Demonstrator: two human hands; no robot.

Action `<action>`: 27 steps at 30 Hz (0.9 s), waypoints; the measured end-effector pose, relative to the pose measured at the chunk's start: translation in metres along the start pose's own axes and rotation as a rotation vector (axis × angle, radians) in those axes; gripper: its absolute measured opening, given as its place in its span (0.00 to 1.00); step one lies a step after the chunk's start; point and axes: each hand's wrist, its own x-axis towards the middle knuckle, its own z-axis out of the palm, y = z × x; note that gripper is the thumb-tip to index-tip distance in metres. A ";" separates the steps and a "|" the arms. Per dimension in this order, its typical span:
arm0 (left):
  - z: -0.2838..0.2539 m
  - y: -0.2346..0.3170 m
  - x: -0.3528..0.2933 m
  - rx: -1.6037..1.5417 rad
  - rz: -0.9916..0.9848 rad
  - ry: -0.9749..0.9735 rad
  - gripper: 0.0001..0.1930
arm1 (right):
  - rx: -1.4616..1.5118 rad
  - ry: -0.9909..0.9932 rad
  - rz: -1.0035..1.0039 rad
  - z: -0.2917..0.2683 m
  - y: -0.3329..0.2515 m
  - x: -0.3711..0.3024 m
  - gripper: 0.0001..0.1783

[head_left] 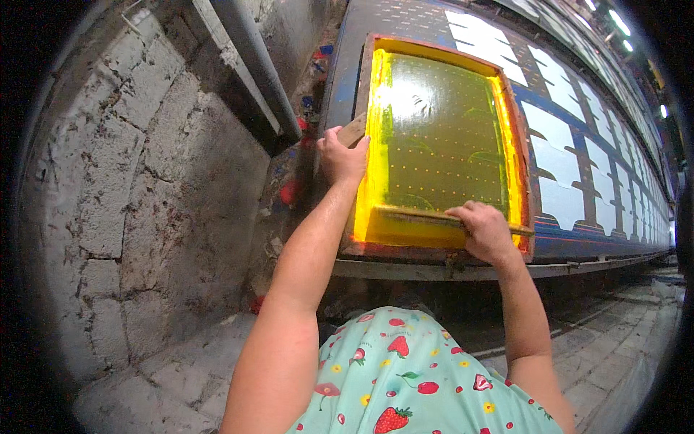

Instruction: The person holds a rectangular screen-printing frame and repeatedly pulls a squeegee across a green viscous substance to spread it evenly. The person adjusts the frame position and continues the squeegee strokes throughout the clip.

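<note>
A screen-printing frame (525,173) with a shiny yellow-green mesh (441,137) lies on a long dark table. Bright yellow ink lines its inner edges and pools at the near end. My right hand (486,231) is closed on the upper edge of a long squeegee (416,212), which lies across the near part of the mesh, reaching to the frame's right side. At the frame's left side, my left hand (343,158) is wrapped round a short wooden piece (353,130). The lower edge of the squeegee blade is not clear to see.
Rows of white cut pieces (553,163) lie on the table (405,22) to the right and far side. A rough block wall (108,188) stands at the left, with a grey pipe (256,69) before it. The table's metal rail (405,270) runs along the near side.
</note>
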 end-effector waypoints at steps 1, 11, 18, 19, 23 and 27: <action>0.000 0.001 0.001 0.005 -0.035 -0.032 0.35 | -0.023 -0.014 0.012 0.001 -0.008 -0.009 0.26; 0.006 -0.005 0.012 0.049 -0.005 0.044 0.33 | 0.044 0.154 -0.071 0.019 -0.033 -0.051 0.30; -0.005 -0.004 0.016 -0.106 -0.108 0.012 0.31 | 0.122 0.172 -0.196 0.013 -0.010 -0.076 0.33; -0.006 -0.004 0.016 -0.131 -0.108 0.015 0.30 | 0.211 0.120 -0.207 0.009 -0.002 -0.084 0.31; -0.005 -0.006 0.021 -0.163 -0.123 0.024 0.29 | 0.356 0.176 -0.223 -0.007 0.055 -0.109 0.27; -0.004 -0.009 0.027 -0.139 -0.132 0.033 0.30 | 0.286 0.475 0.098 -0.007 0.127 -0.114 0.28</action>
